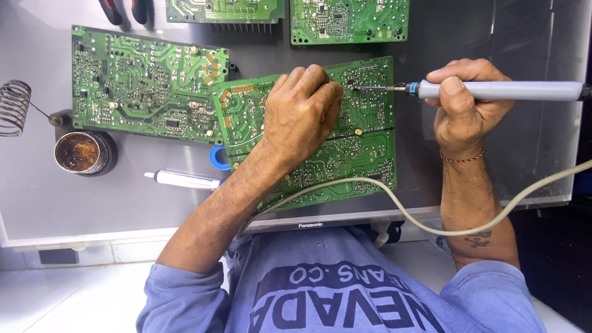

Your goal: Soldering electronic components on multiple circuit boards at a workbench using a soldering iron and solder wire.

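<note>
The left hand [301,114] lies flat, fingers curled down, on a green circuit board with many tiny silver dots [364,151]. It presses the board onto the grey surface [37,191] and holds nothing else. This board lies in the middle, a little tilted.

The right hand [465,108] is closed around a long grey soldering iron [499,90]. The thin metal tip [370,89] touches the board just beside the left fingertips. A pale cord [419,225] runs from the right, near the person's blue shirt [333,290].

On the left lies a second, bigger green circuit board [145,83], touching the middle one. Two more green boards [348,20] lie at the far edge. Near the left board stand a small round metal tin with brown paste [78,152], a wire coil stand [13,106], a white pen-shaped tool [185,179] and a blue ring [217,158].
</note>
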